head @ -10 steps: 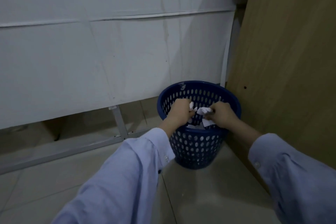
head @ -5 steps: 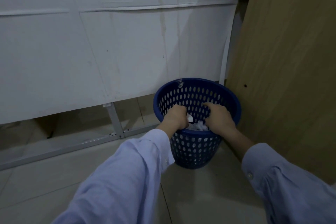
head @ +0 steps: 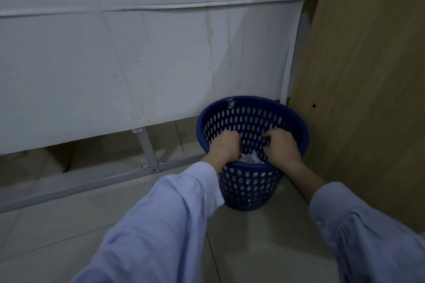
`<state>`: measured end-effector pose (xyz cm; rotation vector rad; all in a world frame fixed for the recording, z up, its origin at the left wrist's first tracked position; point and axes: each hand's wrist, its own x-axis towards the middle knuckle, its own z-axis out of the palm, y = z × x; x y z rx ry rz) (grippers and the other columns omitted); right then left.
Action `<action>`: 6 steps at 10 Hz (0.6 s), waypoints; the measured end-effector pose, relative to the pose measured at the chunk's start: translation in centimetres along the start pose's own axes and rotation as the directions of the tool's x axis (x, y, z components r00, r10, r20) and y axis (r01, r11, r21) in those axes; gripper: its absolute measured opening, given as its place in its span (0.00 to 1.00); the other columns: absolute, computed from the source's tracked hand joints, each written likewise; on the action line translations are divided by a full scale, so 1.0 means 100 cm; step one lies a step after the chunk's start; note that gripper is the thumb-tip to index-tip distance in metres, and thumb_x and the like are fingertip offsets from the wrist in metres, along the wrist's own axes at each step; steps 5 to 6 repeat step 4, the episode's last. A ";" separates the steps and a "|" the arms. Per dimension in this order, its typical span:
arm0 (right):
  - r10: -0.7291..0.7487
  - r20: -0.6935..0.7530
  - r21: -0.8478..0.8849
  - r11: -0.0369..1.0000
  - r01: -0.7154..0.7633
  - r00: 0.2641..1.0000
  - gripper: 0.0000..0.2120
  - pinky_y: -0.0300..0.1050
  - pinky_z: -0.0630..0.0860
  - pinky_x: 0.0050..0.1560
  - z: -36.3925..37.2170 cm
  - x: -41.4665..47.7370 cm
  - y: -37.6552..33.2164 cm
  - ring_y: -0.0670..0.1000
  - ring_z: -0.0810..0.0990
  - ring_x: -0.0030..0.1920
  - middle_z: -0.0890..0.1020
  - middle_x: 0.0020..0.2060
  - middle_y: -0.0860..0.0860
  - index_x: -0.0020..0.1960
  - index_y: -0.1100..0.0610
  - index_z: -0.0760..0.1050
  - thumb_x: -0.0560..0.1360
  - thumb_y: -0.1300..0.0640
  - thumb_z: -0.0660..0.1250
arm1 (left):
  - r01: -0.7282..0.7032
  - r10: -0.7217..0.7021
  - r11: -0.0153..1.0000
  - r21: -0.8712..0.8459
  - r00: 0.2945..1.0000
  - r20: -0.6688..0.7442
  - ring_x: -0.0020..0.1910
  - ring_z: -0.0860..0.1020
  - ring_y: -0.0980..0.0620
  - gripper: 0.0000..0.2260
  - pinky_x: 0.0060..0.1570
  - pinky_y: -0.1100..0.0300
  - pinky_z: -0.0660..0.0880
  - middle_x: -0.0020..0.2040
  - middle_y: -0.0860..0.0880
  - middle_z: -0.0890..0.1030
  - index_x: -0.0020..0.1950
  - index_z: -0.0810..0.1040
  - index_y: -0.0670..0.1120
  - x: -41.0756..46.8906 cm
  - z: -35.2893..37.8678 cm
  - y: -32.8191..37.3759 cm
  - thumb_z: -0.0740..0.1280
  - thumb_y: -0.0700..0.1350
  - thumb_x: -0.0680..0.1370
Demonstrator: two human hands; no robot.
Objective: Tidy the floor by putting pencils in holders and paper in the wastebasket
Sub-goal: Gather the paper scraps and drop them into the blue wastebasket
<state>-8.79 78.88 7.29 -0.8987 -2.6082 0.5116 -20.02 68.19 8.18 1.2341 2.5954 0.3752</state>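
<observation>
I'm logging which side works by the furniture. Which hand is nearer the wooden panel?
Right. The right hand is in the wastebasket on the side toward the wooden panel; the left hand is at the basket's far side from it.

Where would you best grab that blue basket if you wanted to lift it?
By its rolled top rim, from above, I would judge. The wastebasket stands upright on the floor, the wooden panel closes off its right side, and its walls taper downward. The near rim is open to reach, where the left hand and right hand reach over it above the paper.
</observation>
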 end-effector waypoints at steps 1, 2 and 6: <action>0.003 0.042 0.037 0.999 -0.004 0.999 0.09 0.49 0.79 0.53 -0.002 -0.001 -0.002 0.54 0.81 0.49 0.84 0.51 0.57 0.54 0.59 0.82 0.75 0.63 0.68 | -0.001 0.001 1.000 0.006 1.000 -0.021 0.40 0.78 0.43 0.07 0.38 0.55 0.75 0.38 0.43 0.76 0.41 0.78 0.38 -0.004 -0.002 0.003 0.68 0.41 0.74; 0.025 0.045 0.057 0.998 -0.028 0.999 0.08 0.46 0.79 0.43 -0.005 -0.005 -0.004 0.49 0.80 0.39 0.84 0.38 0.51 0.43 0.56 0.84 0.73 0.52 0.71 | 0.003 -0.001 0.999 0.046 0.999 -0.040 0.39 0.77 0.45 0.11 0.38 0.55 0.75 0.38 0.44 0.76 0.39 0.75 0.42 -0.009 -0.004 0.005 0.70 0.48 0.74; 0.036 0.113 0.094 0.994 -0.047 0.993 0.12 0.48 0.80 0.41 -0.007 -0.007 -0.004 0.48 0.80 0.32 0.82 0.30 0.52 0.38 0.59 0.82 0.75 0.52 0.69 | -0.003 0.015 0.993 0.118 0.995 -0.099 0.48 0.78 0.44 0.11 0.59 0.53 0.70 0.47 0.42 0.81 0.41 0.76 0.42 -0.012 -0.004 0.008 0.65 0.49 0.77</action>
